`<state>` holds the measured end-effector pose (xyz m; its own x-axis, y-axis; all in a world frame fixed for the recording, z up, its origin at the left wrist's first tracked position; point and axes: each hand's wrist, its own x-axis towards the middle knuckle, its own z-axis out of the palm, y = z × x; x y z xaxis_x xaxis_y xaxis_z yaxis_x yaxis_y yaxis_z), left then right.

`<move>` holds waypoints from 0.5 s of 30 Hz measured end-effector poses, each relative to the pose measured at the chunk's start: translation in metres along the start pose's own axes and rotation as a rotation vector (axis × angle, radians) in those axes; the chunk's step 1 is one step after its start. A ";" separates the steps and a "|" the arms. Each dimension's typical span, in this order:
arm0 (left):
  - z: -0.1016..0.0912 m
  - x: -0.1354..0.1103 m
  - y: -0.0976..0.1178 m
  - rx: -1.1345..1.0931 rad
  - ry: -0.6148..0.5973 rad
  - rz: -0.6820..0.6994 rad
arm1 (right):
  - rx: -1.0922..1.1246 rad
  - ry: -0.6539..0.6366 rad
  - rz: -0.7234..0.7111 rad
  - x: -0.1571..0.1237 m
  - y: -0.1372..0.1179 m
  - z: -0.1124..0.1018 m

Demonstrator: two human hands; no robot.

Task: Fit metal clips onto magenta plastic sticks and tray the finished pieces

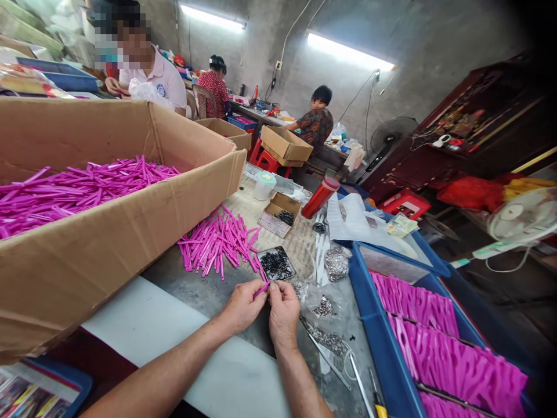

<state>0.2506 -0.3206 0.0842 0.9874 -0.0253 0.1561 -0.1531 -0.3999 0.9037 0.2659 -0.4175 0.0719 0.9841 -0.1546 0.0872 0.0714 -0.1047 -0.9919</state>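
1. Magenta strip (261, 289) is above table (167, 293), left hand (243, 306) grasping it.
2. Right hand (284, 313) pinches at its tip; I can't tell what.
3. I judge rows (461, 363) in blue bin (383, 345) done, loose pile (220, 241) left.

A: What's near the desk (167, 264)'s far edge?
B: Red flask (321, 197), lidded tub (264, 187) left of it.
A: Beyond?
B: Two lit tube lights (351, 52) on the wall (252, 69); black fan (390, 138) beside dark-red cabinet (411, 168).

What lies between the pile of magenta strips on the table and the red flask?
In the head view, an open cardboard box holding black parts lies between the magenta strips and the flask.
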 end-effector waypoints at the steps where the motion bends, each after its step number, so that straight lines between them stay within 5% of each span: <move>1: 0.000 0.000 0.000 -0.004 -0.005 -0.003 | 0.007 -0.006 0.004 0.000 0.000 0.000; 15: 0.001 0.003 -0.003 -0.182 -0.110 -0.103 | 0.121 -0.093 0.055 0.001 -0.006 -0.009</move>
<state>0.2537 -0.3201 0.0819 0.9951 -0.0963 0.0239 -0.0459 -0.2335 0.9713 0.2646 -0.4258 0.0784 0.9975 -0.0642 0.0286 0.0300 0.0216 -0.9993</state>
